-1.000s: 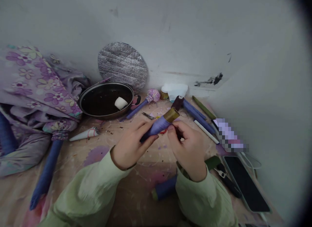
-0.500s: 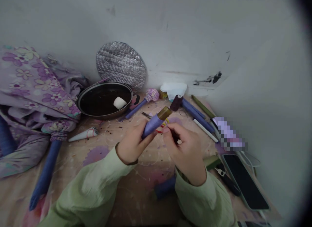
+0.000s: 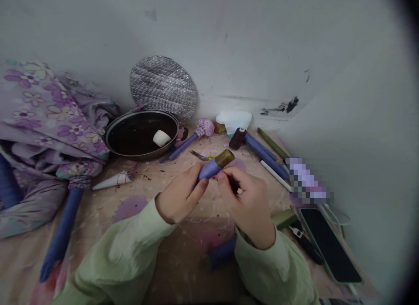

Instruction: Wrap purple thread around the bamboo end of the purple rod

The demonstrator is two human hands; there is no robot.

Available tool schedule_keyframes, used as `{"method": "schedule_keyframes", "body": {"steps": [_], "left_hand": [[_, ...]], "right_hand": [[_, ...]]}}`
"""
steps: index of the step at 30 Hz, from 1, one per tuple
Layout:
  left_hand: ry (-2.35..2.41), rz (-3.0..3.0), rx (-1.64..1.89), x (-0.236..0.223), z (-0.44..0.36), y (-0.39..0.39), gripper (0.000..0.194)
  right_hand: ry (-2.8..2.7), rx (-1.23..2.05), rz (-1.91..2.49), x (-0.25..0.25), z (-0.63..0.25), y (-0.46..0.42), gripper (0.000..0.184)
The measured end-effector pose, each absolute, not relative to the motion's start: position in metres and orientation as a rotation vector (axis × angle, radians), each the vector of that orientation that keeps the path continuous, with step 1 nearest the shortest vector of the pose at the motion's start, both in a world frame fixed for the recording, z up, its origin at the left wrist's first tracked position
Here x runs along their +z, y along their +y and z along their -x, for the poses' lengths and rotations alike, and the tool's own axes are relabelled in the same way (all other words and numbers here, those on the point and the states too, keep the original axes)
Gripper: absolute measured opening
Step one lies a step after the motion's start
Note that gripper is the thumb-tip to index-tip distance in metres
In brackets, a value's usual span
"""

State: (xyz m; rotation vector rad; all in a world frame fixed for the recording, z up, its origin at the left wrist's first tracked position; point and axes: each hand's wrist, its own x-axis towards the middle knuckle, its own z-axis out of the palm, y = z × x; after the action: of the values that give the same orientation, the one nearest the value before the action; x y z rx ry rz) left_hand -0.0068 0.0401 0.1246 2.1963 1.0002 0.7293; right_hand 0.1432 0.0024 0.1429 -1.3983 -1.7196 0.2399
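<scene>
Purple-wrapped tube (image 3: 210, 170) lower, in left hand (image 3: 180, 199)

light: dim, soft, diffuse, source cannot be told | wall (image 3: 229, 47): flat grey, low contrast | shadows: faint, beneath left hand (image 3: 180, 200) and right hand (image 3: 245, 204) | glare: small glints on foil mat (image 3: 163, 88) at 12 o'clock | edges: fisheye bowing, dark vignette from 1 to 5 o'clock | blur: pixelated block (image 3: 306, 180) at 3 o'clock, purple thread-wrapped tube (image 3: 209, 170) slightly soft
</scene>
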Motion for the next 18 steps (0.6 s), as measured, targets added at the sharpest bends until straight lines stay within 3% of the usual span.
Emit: {"method": "schedule_keyframes", "body": {"steps": [13, 18], "left_hand": [[0.862, -1.728, 0.826, 0.1283, 0.0074, 0.0393, 0.022], [0.963, -1.912, 0.863, 0.1252, 0.0068, 0.0413, 0.022]], "right_hand": [[-1.694, 0.33, 1.379, 0.148, -0.1452, -0.0007, 0.015], [-1.687, 0.371, 1.391, 0.1476, -0.1459, -0.0019, 0.016]]}}
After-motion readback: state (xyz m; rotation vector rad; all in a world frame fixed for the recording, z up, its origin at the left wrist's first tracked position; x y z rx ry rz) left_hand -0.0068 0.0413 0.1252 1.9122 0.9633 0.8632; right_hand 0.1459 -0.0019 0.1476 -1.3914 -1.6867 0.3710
